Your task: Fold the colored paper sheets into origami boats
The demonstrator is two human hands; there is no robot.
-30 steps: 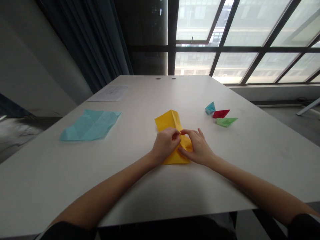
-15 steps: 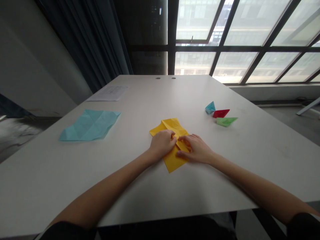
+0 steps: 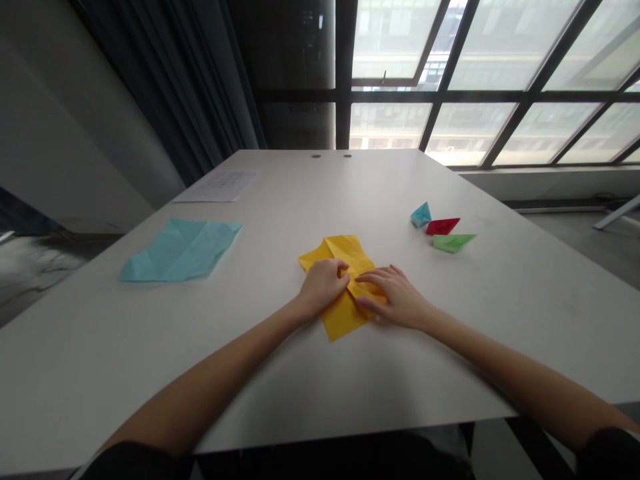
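Observation:
A sheet of yellow origami paper [image 3: 345, 320] with several creases lies partly folded on the table in front of me. My left hand [image 3: 323, 287] rests on its left side, fingers curled and pinching the paper near its middle. Over the right side lies my right hand [image 3: 395, 297], its fingers stretched across a raised flap and its thumb apart from them. Both palms hide part of the sheet, so the folds beneath cannot be made out.
On the white table [image 3: 280, 400], a creased light blue sheet [image 3: 183, 250] lies to the left, with a printed page [image 3: 217, 187] behind it. To the right sit small folded papers: blue [image 3: 421, 215], red [image 3: 443, 227] and green [image 3: 453, 243].
The yellow paper has turned slightly, its near corner shifting left. My right hand's fingers have straightened somewhat over the flap. My left hand has barely moved.

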